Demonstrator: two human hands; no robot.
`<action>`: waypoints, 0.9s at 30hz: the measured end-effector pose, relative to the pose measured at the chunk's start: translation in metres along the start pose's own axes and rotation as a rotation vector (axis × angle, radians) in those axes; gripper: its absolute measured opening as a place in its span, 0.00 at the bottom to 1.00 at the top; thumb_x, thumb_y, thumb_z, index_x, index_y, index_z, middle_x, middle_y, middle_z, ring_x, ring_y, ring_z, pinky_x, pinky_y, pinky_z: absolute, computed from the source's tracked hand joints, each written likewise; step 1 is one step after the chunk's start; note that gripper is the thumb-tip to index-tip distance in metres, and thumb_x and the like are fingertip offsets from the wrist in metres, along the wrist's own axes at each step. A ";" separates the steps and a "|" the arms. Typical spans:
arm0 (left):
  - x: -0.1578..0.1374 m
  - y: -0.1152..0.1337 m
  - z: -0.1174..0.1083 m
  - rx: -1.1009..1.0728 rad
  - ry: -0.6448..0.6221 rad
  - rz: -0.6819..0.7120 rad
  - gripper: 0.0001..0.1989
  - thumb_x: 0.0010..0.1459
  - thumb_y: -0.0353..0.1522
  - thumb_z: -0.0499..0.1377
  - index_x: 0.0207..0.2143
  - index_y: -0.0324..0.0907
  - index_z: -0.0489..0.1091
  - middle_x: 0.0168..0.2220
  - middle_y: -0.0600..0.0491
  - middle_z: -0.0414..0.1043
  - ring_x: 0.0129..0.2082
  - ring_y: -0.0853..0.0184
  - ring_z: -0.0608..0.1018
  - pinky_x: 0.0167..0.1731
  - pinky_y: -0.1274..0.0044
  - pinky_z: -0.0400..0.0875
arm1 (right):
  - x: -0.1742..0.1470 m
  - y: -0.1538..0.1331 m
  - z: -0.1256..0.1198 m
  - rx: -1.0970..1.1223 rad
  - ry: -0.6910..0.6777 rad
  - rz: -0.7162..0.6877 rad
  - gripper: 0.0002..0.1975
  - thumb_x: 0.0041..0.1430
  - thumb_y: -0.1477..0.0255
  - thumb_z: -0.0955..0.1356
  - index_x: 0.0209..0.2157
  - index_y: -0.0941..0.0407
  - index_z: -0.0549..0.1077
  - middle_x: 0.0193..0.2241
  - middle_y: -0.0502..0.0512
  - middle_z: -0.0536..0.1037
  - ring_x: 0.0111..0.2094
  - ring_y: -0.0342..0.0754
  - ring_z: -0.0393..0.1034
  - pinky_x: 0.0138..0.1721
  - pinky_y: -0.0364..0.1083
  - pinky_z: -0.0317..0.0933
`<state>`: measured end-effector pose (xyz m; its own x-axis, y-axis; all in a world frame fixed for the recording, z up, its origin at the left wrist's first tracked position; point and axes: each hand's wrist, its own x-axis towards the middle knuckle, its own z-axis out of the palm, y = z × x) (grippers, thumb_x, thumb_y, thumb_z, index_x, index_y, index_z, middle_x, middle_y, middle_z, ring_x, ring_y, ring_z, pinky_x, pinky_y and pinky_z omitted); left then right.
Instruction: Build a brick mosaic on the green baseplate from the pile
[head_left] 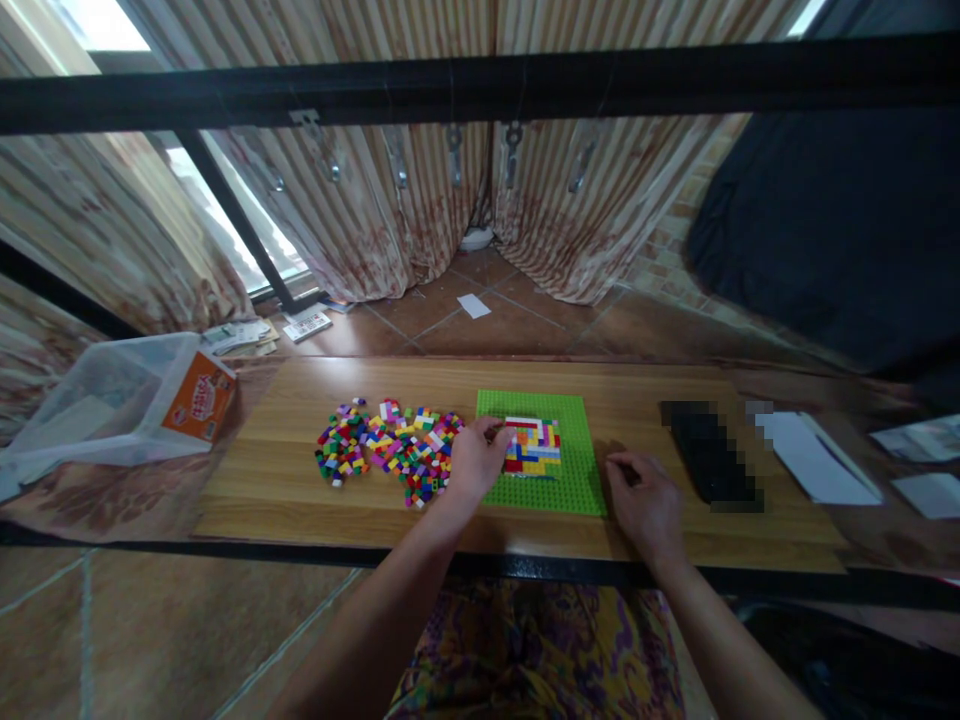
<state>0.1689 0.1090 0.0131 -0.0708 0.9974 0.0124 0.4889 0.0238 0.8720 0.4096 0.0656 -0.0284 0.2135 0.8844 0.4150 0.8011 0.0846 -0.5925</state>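
A green studded baseplate (581, 480) lies on the wooden table, with a patch of flat-laid coloured toy bricks (534, 447) on its middle. My left hand (476, 460) reaches over the plate's left edge, its fingertips pinched together at the left side of that patch. Whatever the pinch holds, if anything, is too small to make out. Just right of the plate, my right hand (649, 500) rests on the table with its fingers curled in and nothing showing in them. Loose bricks of many colours (409, 445) are spread left of my left hand.
A dark, pixelated object (712, 460) lies on the table to the right, with white paper (821, 460) beyond it. At the left stands a clear plastic bin (135, 400) with an orange label. A black metal bar (480, 88) crosses above, hung with several metal hooks.
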 end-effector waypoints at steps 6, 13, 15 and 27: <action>0.001 -0.001 -0.002 0.033 -0.020 -0.001 0.10 0.58 0.34 0.58 0.38 0.38 0.76 0.32 0.49 0.78 0.31 0.67 0.77 0.32 0.77 0.69 | 0.000 -0.001 0.000 -0.014 0.001 -0.010 0.14 0.59 0.64 0.62 0.31 0.57 0.74 0.32 0.58 0.77 0.33 0.51 0.71 0.35 0.47 0.63; -0.018 0.008 -0.006 0.016 0.067 0.039 0.12 0.61 0.35 0.55 0.40 0.37 0.73 0.31 0.50 0.77 0.29 0.68 0.76 0.30 0.78 0.67 | 0.000 0.000 0.000 -0.018 0.005 -0.009 0.15 0.58 0.62 0.62 0.31 0.57 0.74 0.32 0.60 0.77 0.34 0.52 0.71 0.36 0.49 0.63; -0.031 0.009 -0.013 0.005 0.089 0.080 0.12 0.61 0.35 0.54 0.42 0.38 0.72 0.30 0.51 0.76 0.28 0.68 0.75 0.30 0.78 0.67 | 0.000 0.000 -0.001 -0.014 -0.002 -0.015 0.15 0.58 0.62 0.62 0.31 0.57 0.74 0.32 0.60 0.77 0.34 0.52 0.71 0.36 0.49 0.63; -0.112 -0.053 -0.090 0.220 0.269 0.077 0.07 0.60 0.31 0.54 0.40 0.41 0.70 0.35 0.51 0.73 0.33 0.67 0.76 0.35 0.76 0.70 | -0.001 0.006 0.000 -0.032 -0.003 0.000 0.15 0.57 0.62 0.63 0.31 0.58 0.75 0.32 0.59 0.76 0.32 0.51 0.70 0.35 0.49 0.63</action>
<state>0.0727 -0.0103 0.0089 -0.2385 0.9441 0.2277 0.6754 -0.0073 0.7374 0.4137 0.0650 -0.0326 0.2117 0.8859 0.4128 0.8185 0.0701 -0.5702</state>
